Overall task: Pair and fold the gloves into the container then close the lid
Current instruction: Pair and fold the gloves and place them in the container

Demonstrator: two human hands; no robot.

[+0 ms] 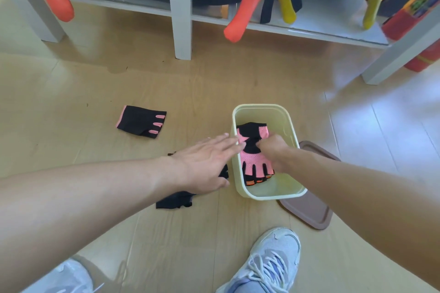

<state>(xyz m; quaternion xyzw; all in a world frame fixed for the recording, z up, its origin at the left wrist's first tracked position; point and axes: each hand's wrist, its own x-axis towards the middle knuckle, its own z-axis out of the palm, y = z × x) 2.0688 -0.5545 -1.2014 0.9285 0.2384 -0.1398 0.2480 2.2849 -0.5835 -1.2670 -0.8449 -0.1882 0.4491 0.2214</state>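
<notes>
Pink gloves (pixel 256 162) lie lengthwise in container (pixel 292 135).

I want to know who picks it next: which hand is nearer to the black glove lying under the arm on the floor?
Left. The left hand hovers directly above the black glove; the right hand is inside the container.

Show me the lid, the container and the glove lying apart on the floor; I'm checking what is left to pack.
lid (pixel 309 213): head view, on its flat brown top, beside the container.
container (pixel 293 135): head view, on its right wall.
glove (pixel 140 121): head view, on its black palm.
</notes>
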